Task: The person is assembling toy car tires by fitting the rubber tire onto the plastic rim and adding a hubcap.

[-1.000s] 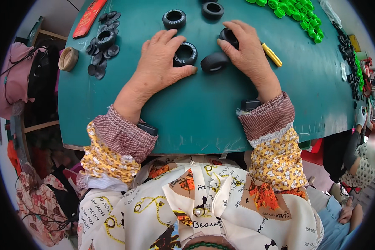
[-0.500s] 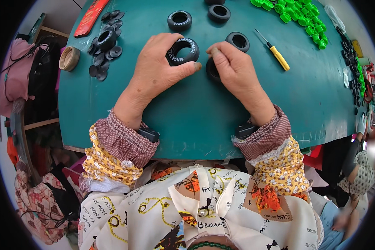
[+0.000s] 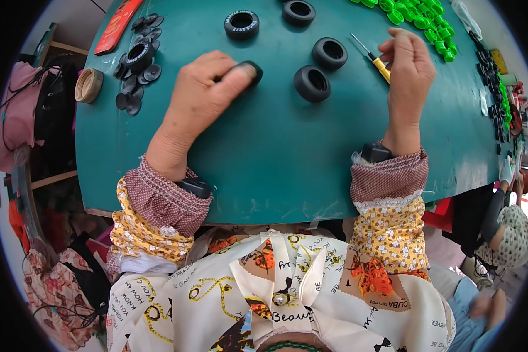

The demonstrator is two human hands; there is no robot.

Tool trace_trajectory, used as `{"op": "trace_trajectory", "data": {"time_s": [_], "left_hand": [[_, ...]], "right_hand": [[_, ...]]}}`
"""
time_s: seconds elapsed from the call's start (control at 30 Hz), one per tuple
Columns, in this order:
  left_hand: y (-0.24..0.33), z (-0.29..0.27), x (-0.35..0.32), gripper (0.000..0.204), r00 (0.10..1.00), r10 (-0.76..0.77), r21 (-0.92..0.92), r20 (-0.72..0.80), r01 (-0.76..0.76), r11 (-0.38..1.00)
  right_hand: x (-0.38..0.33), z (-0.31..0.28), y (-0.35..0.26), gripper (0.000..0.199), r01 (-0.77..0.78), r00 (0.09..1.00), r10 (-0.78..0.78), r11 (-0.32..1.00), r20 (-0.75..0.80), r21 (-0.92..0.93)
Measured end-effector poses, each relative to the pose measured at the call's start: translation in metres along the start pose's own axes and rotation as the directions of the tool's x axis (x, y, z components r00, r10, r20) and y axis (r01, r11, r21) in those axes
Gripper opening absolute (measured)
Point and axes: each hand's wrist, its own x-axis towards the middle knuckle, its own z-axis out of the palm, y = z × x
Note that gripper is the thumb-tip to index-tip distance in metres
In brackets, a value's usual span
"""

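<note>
both hands work over a broad green surface point(image 3: 287, 170). left hand point(image 3: 202, 97) lies curled on it, fingers closed around a small black rubber tyre point(image 3: 253, 69) that peeks out past the fingertips. right hand point(image 3: 409, 70) is raised a little above the surface, fingers pinched together; whether anything sits in the pinch cannot be told.

the surface is the largest thing in view, its near edge curving just in front of the person's sleeves, its left edge falling away beside a shelf point(image 3: 53, 179). a wide bare stretch of green lies between the two forearms and runs down to the near edge, the only open room.

next in size, a row of bright green plastic pieces point(image 3: 419, 20) lines the far right edge. a red flat pack point(image 3: 117, 23) lies at the far left corner. a heap of black discs and a tyre point(image 3: 138, 64) sits near the left edge, well apart from the left hand, with a tan roll of tape point(image 3: 89, 85) just off that edge.

four loose black tyres stand beyond the hands: one point(image 3: 312, 83) between them, one point(image 3: 332, 53) just behind it, and two point(image 3: 242, 24) point(image 3: 299, 12) farther back. a yellow-handled screwdriver point(image 3: 374, 58) lies just beside the right hand, its handle partly hidden.
</note>
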Motion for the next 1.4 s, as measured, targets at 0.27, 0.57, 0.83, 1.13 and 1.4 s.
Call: {"op": "trace_trajectory", "data": {"time_s": [0.27, 0.57, 0.83, 1.13, 1.4], "left_hand": [[-0.026, -0.001, 0.0, 0.026, 0.977, -0.105, 0.017, -0.185, 0.11, 0.994], [-0.023, 0.003, 0.0, 0.062, 0.992, -0.01, 0.402, -0.13, 0.062, 0.913], [0.002, -0.006, 0.002, 0.048, 0.995, -0.094, -0.092, -0.017, 0.092, 0.992], [0.021, -0.003, -0.004, 0.051, 0.984, -0.049, 0.063, -0.169, 0.06, 0.996], [0.019, -0.006, -0.007, 0.058, 0.984, -0.009, 0.037, -0.179, 0.016, 0.999]], "right_hand": [[-0.007, -0.01, -0.018, 0.033, -0.158, 0.374, 0.456, 0.889, 0.807, -0.429], [-0.03, 0.018, -0.016, 0.045, 0.301, 0.569, 0.205, 0.849, 0.797, -0.433], [-0.037, 0.027, -0.017, 0.047, -0.133, 0.519, 0.268, 0.963, 0.811, -0.234], [-0.049, 0.038, -0.014, 0.051, -0.16, 0.686, 0.106, 0.987, 0.72, 0.007], [-0.047, 0.038, -0.031, 0.051, -0.151, 0.699, 0.118, 0.988, 0.705, -0.016]]}}
